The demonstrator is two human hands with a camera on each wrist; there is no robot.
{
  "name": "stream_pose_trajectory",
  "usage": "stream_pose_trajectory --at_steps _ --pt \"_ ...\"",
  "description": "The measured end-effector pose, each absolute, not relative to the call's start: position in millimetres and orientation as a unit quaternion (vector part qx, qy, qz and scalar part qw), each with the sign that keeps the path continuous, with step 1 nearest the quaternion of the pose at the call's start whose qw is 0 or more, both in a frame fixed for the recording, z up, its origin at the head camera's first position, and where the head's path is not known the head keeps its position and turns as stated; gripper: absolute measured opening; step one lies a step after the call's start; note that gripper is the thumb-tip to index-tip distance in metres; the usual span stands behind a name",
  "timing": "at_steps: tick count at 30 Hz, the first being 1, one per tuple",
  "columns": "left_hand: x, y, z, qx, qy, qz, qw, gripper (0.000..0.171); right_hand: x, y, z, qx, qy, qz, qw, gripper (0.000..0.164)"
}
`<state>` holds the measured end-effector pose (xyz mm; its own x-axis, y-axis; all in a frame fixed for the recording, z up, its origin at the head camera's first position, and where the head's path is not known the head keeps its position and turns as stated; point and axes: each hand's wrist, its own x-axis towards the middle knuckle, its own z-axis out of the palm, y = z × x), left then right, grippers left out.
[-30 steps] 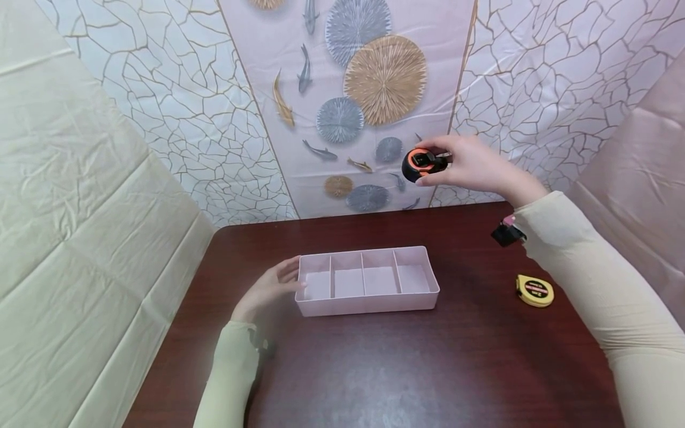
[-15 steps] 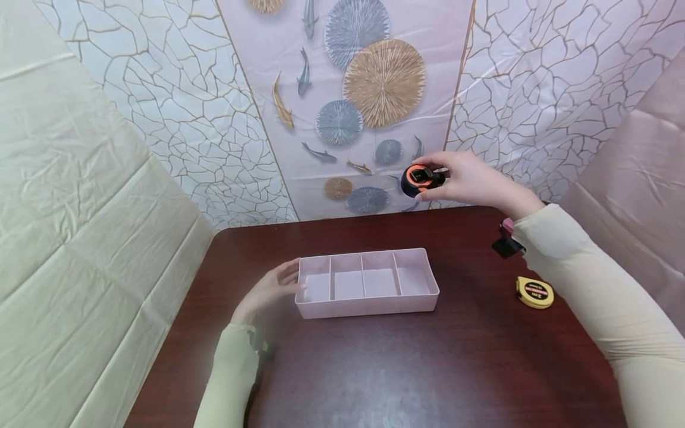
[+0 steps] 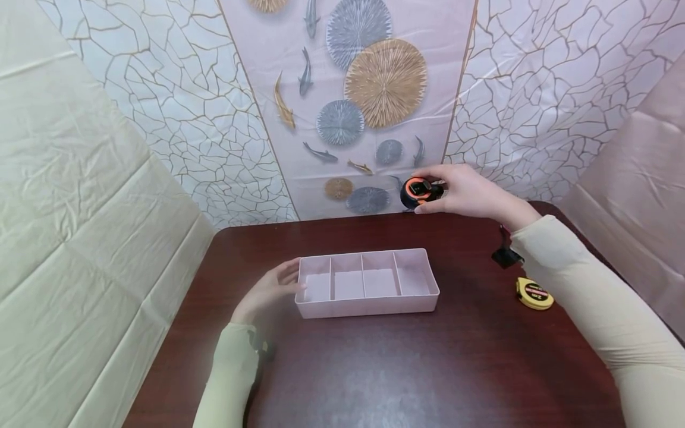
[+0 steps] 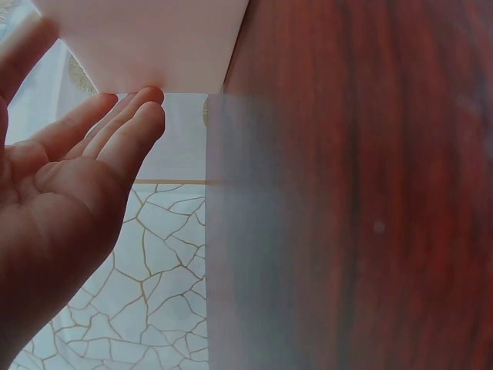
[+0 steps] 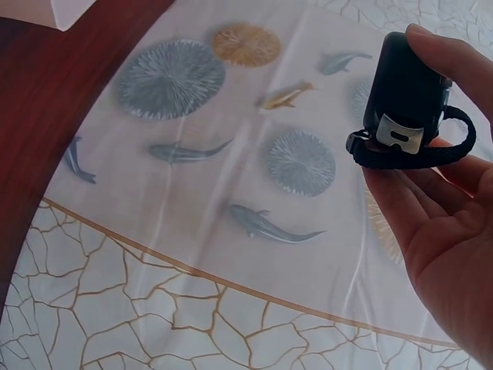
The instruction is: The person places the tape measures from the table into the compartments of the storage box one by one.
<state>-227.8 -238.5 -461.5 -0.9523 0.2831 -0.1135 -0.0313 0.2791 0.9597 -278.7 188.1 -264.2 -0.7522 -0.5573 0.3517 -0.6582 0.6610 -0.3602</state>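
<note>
My right hand (image 3: 467, 191) holds a black and orange tape measure (image 3: 416, 191) above the far edge of the table, thumb on one side and fingers on the other. In the right wrist view the tape measure (image 5: 407, 89) shows its dark case, a metal end hook and a wrist strap. A pale pink divided tray (image 3: 369, 307) sits mid-table with bare compartments. At the tray's left end my left hand (image 3: 267, 292) grips the short wall, the thumb over its rim. The left wrist view has the fingertips (image 4: 146, 100) against the tray's end (image 4: 162, 46).
A yellow tape measure (image 3: 534, 294) lies on the dark red-brown table (image 3: 369, 368), right of the tray and close to my right forearm. Patterned cloth (image 3: 176, 107) hangs behind the table, with plain cloth sheets on both sides.
The right hand has lowered with the black and orange tape measure, from higher against the cloth to just above the table's far edge. My left hand and the tray stay in place.
</note>
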Motion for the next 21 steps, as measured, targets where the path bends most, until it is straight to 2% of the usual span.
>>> stream_pose_trajectory --at_steps 21 --pt "-227.1 -238.2 -455.0 0.094 0.777 0.603 0.155 0.071 -268.6 189.8 -292.7 0.327 -0.912 0.24 0.068 0.064"
